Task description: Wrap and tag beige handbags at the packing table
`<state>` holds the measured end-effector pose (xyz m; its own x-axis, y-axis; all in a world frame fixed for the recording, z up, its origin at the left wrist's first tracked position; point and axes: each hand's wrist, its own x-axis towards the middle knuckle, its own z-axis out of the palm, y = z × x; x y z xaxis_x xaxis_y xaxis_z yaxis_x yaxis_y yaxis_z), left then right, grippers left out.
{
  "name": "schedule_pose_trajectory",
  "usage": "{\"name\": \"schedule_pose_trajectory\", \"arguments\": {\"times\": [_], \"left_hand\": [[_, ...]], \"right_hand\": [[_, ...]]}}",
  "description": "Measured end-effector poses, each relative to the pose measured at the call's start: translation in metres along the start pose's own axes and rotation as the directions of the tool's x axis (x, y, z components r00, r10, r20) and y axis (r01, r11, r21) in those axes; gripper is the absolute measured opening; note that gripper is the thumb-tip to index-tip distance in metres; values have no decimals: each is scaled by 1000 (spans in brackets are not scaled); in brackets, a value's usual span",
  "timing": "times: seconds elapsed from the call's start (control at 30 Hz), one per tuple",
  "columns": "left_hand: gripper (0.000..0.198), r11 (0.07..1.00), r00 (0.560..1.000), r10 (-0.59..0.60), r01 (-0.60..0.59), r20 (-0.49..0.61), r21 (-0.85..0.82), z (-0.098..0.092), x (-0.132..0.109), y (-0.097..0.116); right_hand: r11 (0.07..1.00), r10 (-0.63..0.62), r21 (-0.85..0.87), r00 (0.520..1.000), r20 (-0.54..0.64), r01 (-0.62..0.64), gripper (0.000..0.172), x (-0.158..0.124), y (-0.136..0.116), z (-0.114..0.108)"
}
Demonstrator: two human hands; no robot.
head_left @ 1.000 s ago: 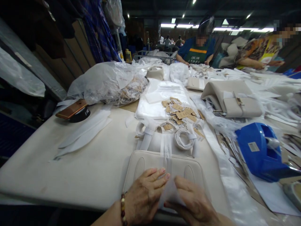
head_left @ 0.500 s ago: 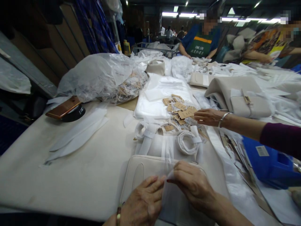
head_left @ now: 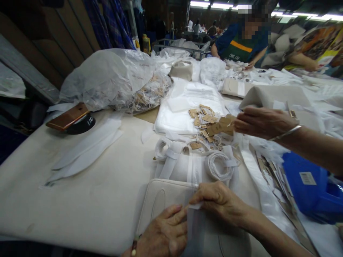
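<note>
A cream bag with a stitched flap lies in front of me at the table's near edge. Down its middle runs a translucent white strip. My left hand, with a beaded bracelet at the wrist, rests on the bag with its fingers extended beside the strip. The fingers of my right hand pinch the strip's upper part just above the bag. Beyond them are a rolled white-wrapped strap and wrapped bag parts.
At right, another person's hand holds brown tags over a tag pile. A tape dispenser and white strips lie left. Behind is a plastic bag; a blue bin stands right.
My right hand has shifted slightly, its fingers still at the strip. The other person's hand has lifted towards the right with brown tags. The whole view has tilted down a little.
</note>
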<state>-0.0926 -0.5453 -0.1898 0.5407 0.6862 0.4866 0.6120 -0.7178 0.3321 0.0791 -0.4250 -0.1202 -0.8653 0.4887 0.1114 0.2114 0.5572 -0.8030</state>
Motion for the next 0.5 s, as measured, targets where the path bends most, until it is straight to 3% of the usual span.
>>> {"name": "schedule_pose_trajectory", "arguments": {"times": [0.2,0.33,0.5], "left_hand": [[12,998,999,22,-24,30,58,1,-1,-1],[8,992,996,56,-63,66,109,2,-2,-4],[18,996,997,54,-58,50,68,-3,0,-6]], "right_hand": [[897,-190,-434,959,-211,83,39,-9,0,18],[874,-193,-485,936,-294,28,36,-7,6,28],[867,-179,-496,899,-399,-48,37,-3,15,39]]}}
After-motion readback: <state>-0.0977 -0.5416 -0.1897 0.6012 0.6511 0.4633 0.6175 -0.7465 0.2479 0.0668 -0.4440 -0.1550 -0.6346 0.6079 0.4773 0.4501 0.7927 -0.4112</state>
